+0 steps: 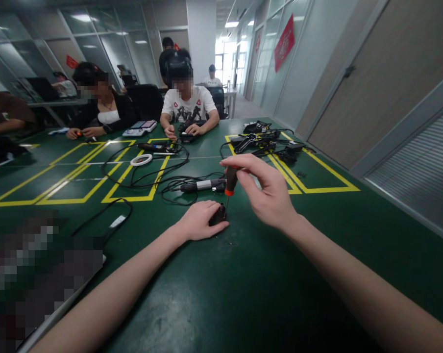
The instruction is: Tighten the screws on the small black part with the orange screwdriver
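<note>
Upright in my right hand [267, 189] is a screwdriver [231, 182] with a dark and red handle. My fingers are closed around the top of its handle, and its thin shaft points down. The tip meets a small black part [218, 215] on the green table, though the exact contact point is too small to make out. My left hand [199, 220] grips that black part from the left and holds it against the table, hiding much of it. Just beyond my hands lies a black and silver cylindrical power tool [201, 186] with its cord.
Black cords and tools [260, 142] are heaped at the back right. A white ring [141, 160] lies left of centre. Yellow tape [128, 199] marks rectangles on the green table [192, 304]. A blurred laptop-like object [60, 289] sits at left. Co-workers [188, 105] sit across the table.
</note>
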Motion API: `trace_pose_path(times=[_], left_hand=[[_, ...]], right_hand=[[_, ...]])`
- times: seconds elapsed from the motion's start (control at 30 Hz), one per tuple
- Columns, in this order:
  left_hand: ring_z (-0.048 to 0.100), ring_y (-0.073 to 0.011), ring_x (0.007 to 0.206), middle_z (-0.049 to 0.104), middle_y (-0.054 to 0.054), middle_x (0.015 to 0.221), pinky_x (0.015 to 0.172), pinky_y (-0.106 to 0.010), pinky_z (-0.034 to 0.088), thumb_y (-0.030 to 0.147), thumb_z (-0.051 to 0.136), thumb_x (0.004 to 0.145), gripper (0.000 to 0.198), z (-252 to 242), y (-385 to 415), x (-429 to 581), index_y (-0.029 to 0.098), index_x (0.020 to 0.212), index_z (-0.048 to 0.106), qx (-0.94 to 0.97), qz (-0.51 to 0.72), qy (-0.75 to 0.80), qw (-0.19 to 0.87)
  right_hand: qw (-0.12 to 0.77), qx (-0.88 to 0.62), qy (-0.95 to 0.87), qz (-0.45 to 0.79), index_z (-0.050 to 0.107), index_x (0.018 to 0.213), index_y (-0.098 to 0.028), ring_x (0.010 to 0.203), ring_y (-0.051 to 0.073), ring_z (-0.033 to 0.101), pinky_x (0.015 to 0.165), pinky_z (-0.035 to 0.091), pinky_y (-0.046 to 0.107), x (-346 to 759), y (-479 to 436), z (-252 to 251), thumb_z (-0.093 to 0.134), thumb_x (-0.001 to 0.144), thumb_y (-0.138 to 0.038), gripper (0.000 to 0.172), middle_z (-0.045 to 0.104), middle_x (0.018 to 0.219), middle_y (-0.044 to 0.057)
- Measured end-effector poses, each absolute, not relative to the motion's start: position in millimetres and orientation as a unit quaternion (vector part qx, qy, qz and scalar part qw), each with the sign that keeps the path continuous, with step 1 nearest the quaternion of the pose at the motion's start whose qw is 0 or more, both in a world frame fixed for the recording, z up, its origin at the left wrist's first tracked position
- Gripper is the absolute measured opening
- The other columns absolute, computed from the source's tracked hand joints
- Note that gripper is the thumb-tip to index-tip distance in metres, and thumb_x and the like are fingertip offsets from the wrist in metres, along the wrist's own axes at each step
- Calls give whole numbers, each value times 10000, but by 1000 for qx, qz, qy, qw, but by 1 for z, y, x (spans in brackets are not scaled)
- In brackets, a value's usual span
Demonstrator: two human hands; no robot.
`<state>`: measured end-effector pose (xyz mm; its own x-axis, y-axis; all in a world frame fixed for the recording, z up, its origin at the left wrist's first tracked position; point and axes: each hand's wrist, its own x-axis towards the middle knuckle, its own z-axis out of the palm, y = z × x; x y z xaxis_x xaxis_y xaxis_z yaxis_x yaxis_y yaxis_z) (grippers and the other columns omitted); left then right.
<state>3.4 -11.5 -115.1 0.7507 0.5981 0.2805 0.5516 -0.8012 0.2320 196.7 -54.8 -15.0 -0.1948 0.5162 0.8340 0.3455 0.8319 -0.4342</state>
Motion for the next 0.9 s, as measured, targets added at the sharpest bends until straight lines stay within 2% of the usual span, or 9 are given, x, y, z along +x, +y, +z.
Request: trace_pose_path(times=[0.13,0.2,0.33,0.5,0.6,0.73,0.9], left_hand=[[627,-232,742,660,-57,819,663,-333,454,519,615,953,337,-115,-13,4,200,857,564,933,168,311,58],[627,-232,741,660,-58,822,665,-335,456,520,613,955,338,-114,-13,4,199,858,564,933,168,312,59],[629,-236,752,668,-65,840,671,-339,460,513,611,958,336,-114,-13,4,194,866,568,934,164,311,63],[628,-233,760,669,-67,847,673,-335,458,511,576,981,337,-114,-12,4,193,870,571,934,165,310,69],[622,-227,755,667,-67,846,676,-335,456,490,528,1009,330,-114,-12,3,193,871,568,934,168,306,73],[612,-226,739,664,-68,841,669,-341,451,485,509,1015,334,-114,-11,3,194,860,561,935,171,302,70],[613,-226,742,665,-69,843,664,-340,451,491,523,1005,332,-115,-11,3,195,861,561,936,176,297,69]], right_hand=[[574,-293,-763,42,757,1085,-252,918,208,697,817,587,371,196,-56,-15,631,975,-188,179,748,1033,51],[575,-302,-760,20,769,1076,-267,939,209,694,813,587,369,196,-56,-14,663,960,-190,175,732,1039,46],[573,-308,-759,16,767,1115,-257,964,204,695,817,586,353,197,-56,-15,631,963,-150,230,731,1036,49],[564,-278,-775,64,713,1218,-234,1010,210,702,882,586,385,197,-56,-16,504,998,-117,325,757,1135,68],[561,-280,-777,57,721,1157,-236,975,214,701,876,587,393,197,-56,-15,547,997,-146,252,758,1081,64],[570,-299,-765,12,760,1070,-253,1021,246,676,889,577,430,196,-57,-14,673,948,-194,161,707,1075,74],[569,-315,-760,-15,769,1112,-264,955,230,658,836,573,415,196,-58,-14,637,953,-161,231,668,1004,59]])
